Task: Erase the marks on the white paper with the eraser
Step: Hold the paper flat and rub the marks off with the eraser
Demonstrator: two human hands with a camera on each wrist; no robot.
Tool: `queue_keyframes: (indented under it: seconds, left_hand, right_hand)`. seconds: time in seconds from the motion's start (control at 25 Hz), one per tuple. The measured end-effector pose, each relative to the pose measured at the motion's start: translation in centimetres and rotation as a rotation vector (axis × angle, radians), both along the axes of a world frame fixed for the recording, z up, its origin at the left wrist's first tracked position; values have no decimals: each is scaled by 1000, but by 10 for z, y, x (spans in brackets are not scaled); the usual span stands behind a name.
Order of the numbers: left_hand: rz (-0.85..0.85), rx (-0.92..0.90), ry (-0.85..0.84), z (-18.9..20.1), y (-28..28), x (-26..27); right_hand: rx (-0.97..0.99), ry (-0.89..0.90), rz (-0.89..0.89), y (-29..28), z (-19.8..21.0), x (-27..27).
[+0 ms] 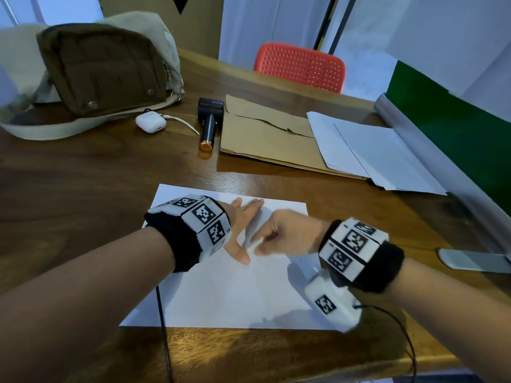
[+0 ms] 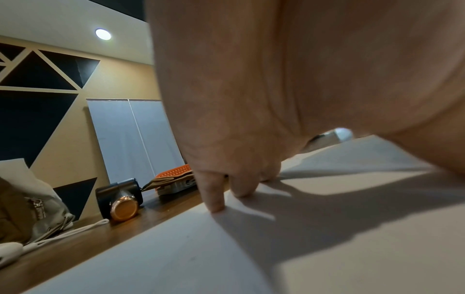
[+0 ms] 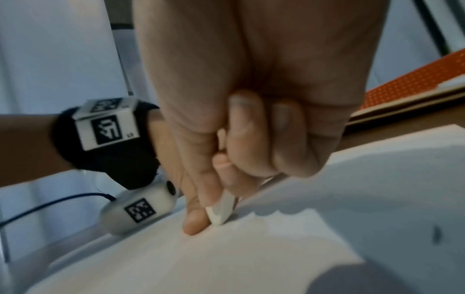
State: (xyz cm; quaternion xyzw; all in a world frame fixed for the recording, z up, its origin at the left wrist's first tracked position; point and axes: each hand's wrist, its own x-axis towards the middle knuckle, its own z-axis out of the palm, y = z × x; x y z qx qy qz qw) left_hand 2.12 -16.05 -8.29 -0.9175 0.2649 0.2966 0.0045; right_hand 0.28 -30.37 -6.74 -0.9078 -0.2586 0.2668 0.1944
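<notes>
left hand (image 1: pixel 243 230) flat, grip relaxed, pressing white paper (image 1: pixel 221 294) | right hand (image 1: pixel 287 233) grip pinching eraser (image 1: pixel 255 246) against paper | wooden bench (image 1: pixel 83 203)

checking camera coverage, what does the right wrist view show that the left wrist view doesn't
Only the right wrist view shows the eraser pinched in the right hand, its tip on the paper, beside the left thumb. Only the left wrist view shows the left hand's fingertips pressing the paper's far edge, plus the bag. Both show the paper and the orange chair.
</notes>
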Motion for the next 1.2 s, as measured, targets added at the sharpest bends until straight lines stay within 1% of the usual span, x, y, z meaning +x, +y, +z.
queue_keyframes:
  seconds: [0.04,0.08,0.2,0.24,0.28,0.44,0.48,0.52,0.6,0.64,0.68,0.84,0.88,1.0,1.04,1.12,1.2]
  left_hand:
    - [-20,8,4,1,-1,0]
    - [-52,27,-3,1,-3,0]
    - [-91,91,-6,5,-9,2]
    - [-90,100,2,7,-10,1]
    - [-98,113,-2,7,-11,1]
    - [-106,150,-29,5,-13,0]
    - [-106,157,-24,4,-12,2]
    - [-101,156,-13,4,-12,2]
    - [-89,131,9,5,-11,3]
    - [-87,120,3,5,-11,3]
    - [-91,118,-12,3,-10,3]
    - [-94,172,-38,-2,-12,3]
    - [-99,178,-40,-2,-12,3]
    - [-114,153,-41,2,-11,2]
    - [-115,147,-43,2,-12,2]
    - [-119,161,-60,3,-12,1]
    - [-106,183,-46,2,-12,1]
  right_hand:
    - [-11,41,45,-2,0,-6]
    - [-17,39,43,-7,0,-5]
    - [-60,-86,-98,-26,1,21]
    - [-63,-113,-142,-31,1,25]
    - [-50,-104,-154,-35,0,25]
    - [-129,73,22,-40,3,7]
    - [-136,72,38,-39,4,11]
    - [-120,29,16,-37,4,20]
    - [-51,-73,-88,-34,3,36]
    - [-20,-97,-120,-34,0,38]
    - [-10,-98,-115,-35,-1,35]
    - [-109,77,23,-45,1,4]
    - [-119,69,23,-45,3,6]
    - [-71,-105,-90,-41,1,26]
    - [-45,-126,-122,-40,0,29]
    - [-64,-94,-88,-42,-2,22]
    - [-133,30,8,-47,0,4]
